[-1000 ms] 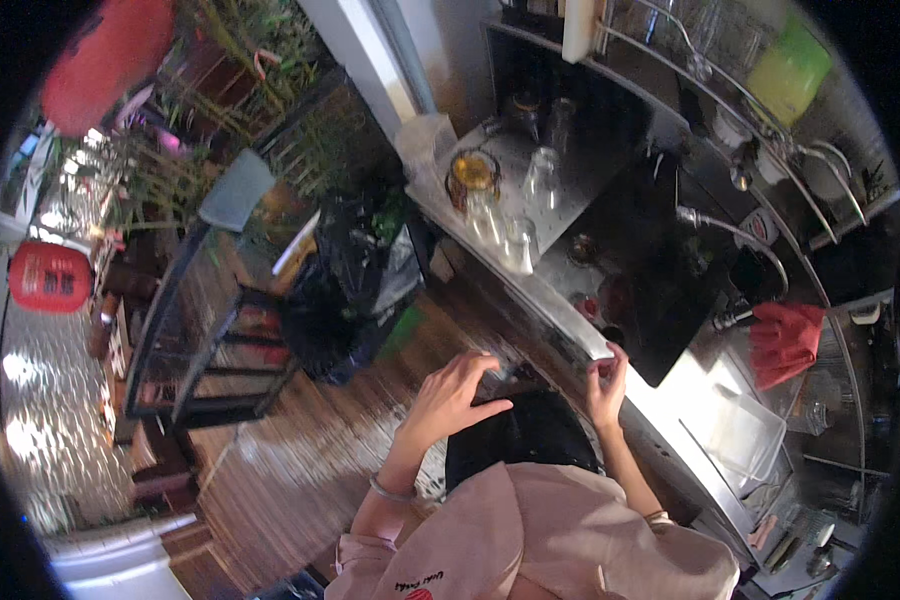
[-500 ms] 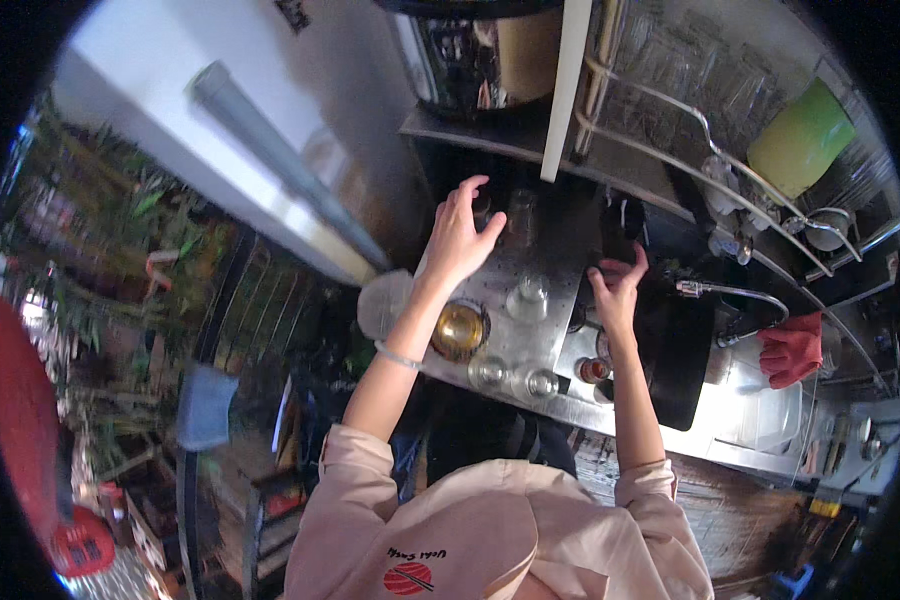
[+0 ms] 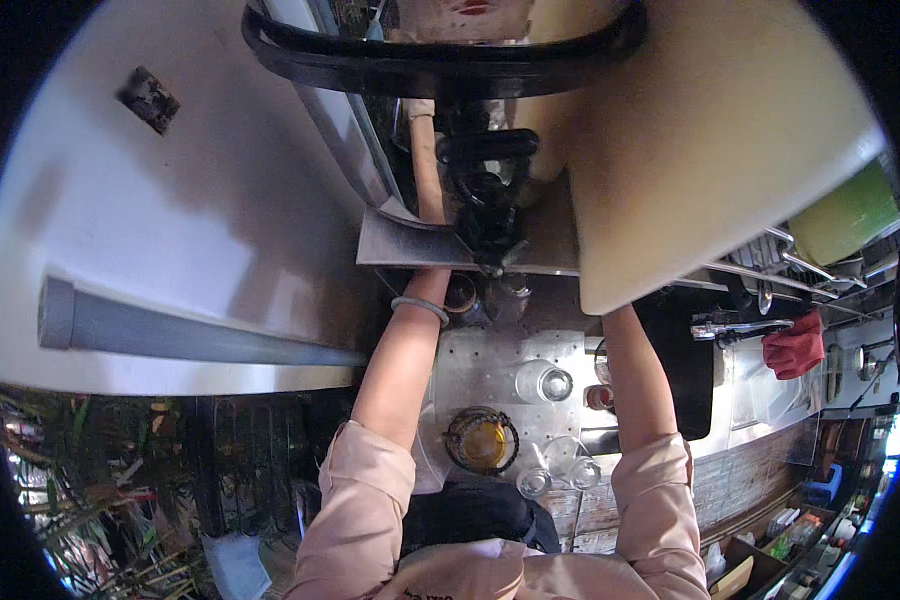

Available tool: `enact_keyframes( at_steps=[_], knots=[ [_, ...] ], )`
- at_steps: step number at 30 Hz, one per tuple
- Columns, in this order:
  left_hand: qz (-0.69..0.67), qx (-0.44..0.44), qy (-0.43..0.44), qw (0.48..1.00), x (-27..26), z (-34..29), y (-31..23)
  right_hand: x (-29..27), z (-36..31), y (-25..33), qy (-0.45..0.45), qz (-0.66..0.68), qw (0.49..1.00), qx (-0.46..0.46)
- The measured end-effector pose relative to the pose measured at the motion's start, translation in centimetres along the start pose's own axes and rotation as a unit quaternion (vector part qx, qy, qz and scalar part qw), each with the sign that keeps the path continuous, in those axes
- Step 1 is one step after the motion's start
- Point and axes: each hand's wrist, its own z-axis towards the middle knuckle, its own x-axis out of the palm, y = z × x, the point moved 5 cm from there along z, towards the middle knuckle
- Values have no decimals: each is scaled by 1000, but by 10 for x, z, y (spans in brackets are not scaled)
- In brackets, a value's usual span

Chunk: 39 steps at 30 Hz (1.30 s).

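My left forearm [image 3: 395,365], with a light band at the wrist, reaches forward under a metal shelf [image 3: 410,243]. The shelf hides my left hand. Nearest to that wrist stand a dark glass [image 3: 462,300] and a clear glass [image 3: 510,298]. My right forearm [image 3: 642,385] passes behind a cream panel [image 3: 710,150], which covers my right hand. Between my arms, a clear glass [image 3: 545,382] lies on the perforated metal counter [image 3: 495,365]. Closer to me are a round amber vessel with a dark woven rim [image 3: 482,442] and small clear glasses [image 3: 535,482]. What either hand touches is hidden.
A shiny metal container with a black tap [image 3: 490,200] hangs over the counter, reflecting an arm. On the right are a dark sink [image 3: 690,370], a faucet [image 3: 740,328], a red glove [image 3: 793,345] and a green container [image 3: 845,218]. A grey pipe [image 3: 200,330] runs along the left wall.
My view has moved closer to the metal container and cream panel. Both hands, open and visible before, have reached forward out of sight.
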Motion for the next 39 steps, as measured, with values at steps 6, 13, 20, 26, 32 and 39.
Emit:
enact_keyframes(
  at_steps=[6,13,20,26,32,39],
  knots=[
    [-15,10,-3,1000,-20,-7,-4,14,8,3,8,-32,999,38],
    [-47,17,-28,998,-51,-24,-30,10,9,7,-3,-18,997,70],
    [-192,-233,107,947,-145,-67,-54,-61,-93,43,-2,266,948,174],
    [-539,-408,79,732,-238,-143,-124,-170,-218,126,187,166,968,11],
    [-648,-399,120,638,-262,-197,-218,-227,-230,201,298,207,916,-168],
    [-453,-284,301,790,-294,-234,-273,-217,-255,253,448,175,795,-370]
  ],
)
